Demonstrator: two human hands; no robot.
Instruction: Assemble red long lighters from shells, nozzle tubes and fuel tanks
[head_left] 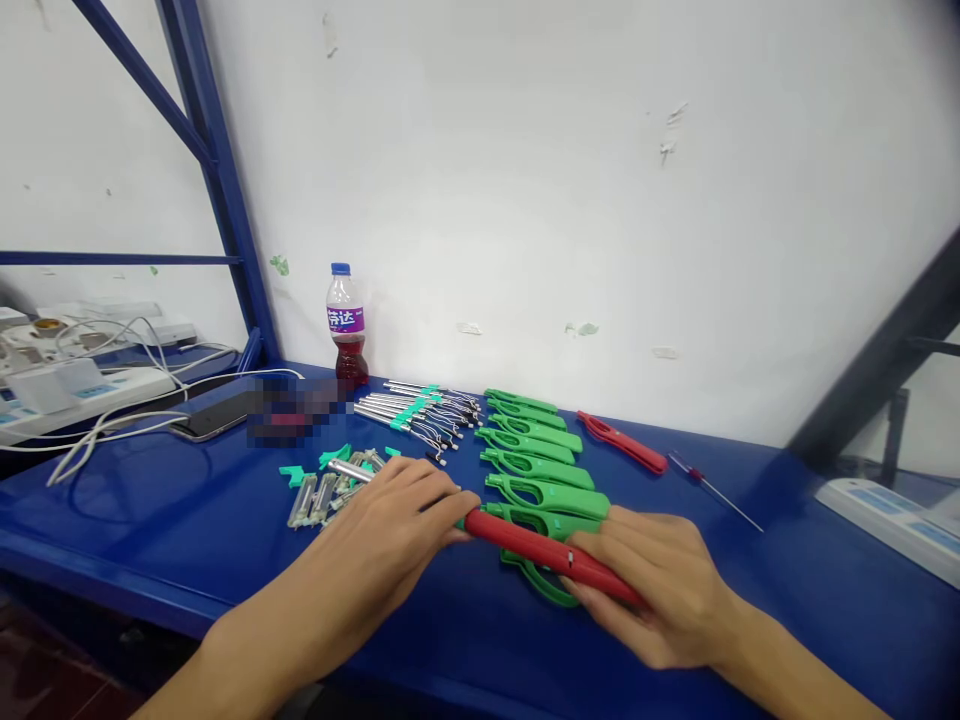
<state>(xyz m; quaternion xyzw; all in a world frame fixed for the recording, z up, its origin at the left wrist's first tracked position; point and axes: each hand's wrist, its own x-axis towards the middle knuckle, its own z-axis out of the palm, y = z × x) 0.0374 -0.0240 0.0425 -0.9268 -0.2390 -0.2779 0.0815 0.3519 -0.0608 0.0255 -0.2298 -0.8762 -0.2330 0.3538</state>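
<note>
A red long-neck lighter (pixel 532 545) lies crosswise between my two hands. My left hand (pixel 409 505) is closed around its front end, with the silver metal tube (pixel 349 470) poking out on the far side. The joint of tube and handle is hidden under my fingers. My right hand (pixel 667 580) grips the rear of the red handle. Just behind and beneath it lie several green lighter handle shells (pixel 551 490) in a column. Left of my left hand are clear fuel tanks (pixel 322 497) and loose green plastic triggers (pixel 296 474).
Metal tubes with wires (pixel 409 408) lie at the back. A red handle shell (pixel 622 442) and a screwdriver (pixel 716 490) lie right. A drink bottle (pixel 347 330) stands by the wall. Phone (pixel 217 412), cables and power strips (pixel 892 520) edge the blue table (pixel 187 540).
</note>
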